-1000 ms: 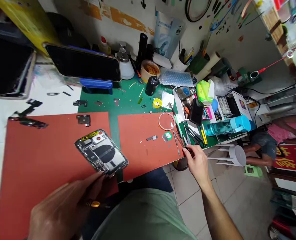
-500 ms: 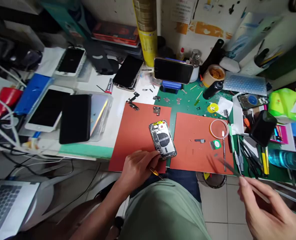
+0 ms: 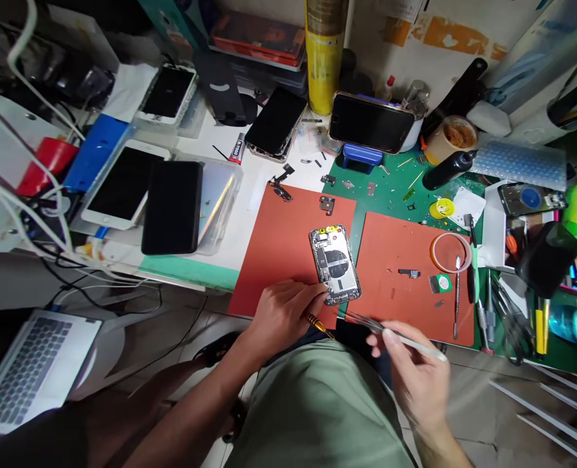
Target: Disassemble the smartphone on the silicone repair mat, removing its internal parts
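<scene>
An opened phone [image 3: 349, 281], its inner parts bare and yellow tape at its top end, lies across the right edge of the left red mat [image 3: 269, 253]. My left hand [image 3: 281, 312] is closed, thumb and fingertips pinching the phone's lower left corner. Tucked in the same hand is a screwdriver [image 3: 320, 325] with a gold and black handle, pointing toward my lap. Metal tweezers [image 3: 405, 339] are gripped in my right hand [image 3: 422, 377], their tips just below the phone's lower edge. Nothing shows between those tips, though they are blurred.
On the right red mat [image 3: 415, 305] lie a small dark part [image 3: 409, 273], a tape roll [image 3: 432, 250] and a thin metal tool [image 3: 457, 299]. Scissors [image 3: 512, 325] and other tools lie farther right. Several phones, including a white one [image 3: 88, 211], occupy the left side.
My right hand has swung left with the tweezers, from the bench's right end to just below the phone. My left hand keeps its hold. The camera view has shifted, moving the bench rightward in frame.
</scene>
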Demonstrator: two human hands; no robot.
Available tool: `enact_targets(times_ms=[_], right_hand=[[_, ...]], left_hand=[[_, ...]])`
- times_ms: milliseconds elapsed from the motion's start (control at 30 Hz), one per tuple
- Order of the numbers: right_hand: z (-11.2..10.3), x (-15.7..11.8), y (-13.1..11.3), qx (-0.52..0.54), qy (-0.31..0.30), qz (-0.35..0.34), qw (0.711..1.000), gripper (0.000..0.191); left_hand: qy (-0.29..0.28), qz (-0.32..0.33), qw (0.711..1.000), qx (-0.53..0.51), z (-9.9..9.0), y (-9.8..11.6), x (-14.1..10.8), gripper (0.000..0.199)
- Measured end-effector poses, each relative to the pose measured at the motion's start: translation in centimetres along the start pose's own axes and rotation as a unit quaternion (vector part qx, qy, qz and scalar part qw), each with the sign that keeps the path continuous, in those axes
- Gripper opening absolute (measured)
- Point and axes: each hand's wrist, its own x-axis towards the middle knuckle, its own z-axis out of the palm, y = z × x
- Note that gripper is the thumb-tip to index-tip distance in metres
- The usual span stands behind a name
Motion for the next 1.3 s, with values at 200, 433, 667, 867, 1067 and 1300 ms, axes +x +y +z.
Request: enact_targets(times_ms=[200,433,667,867,1067,1300], right_hand=[[4.7,1.7,1.1,0.171,0.036,0.088,0.981,0.027],[5.1,2.2,0.0,0.192,0.059,0.123,0.972,0.035],[5.3,2.6,-0.6,0.204,0.049,0.138,0.968,0.035],[5.1,2.7,-0.6,0.212,0.036,0.15,0.965,0.035],[4.9,3.0,-0.9,0.226,0.031,0.178,0.957,0.033],[4.7,3.3,-1.1,0.242,0.027,0.199,0.949,0.034]], left_hand=[[0.003,-0.003,1.0,-0.009,0.1,-0.1,-0.3,0.012],[0.004,-0.02,1.0,-0.012,0.3,-0.1,-0.3,0.009],[-0.013,-0.037,0.999,-0.003,0.3,-0.1,-0.2,0.016],[-0.012,-0.04,0.999,-0.007,0.4,-0.2,-0.3,0.016],[-0.02,-0.044,0.999,0.003,0.1,0.0,-0.3,0.019],[-0.005,-0.046,0.998,-0.029,-0.1,-0.2,-0.5,0.02]])
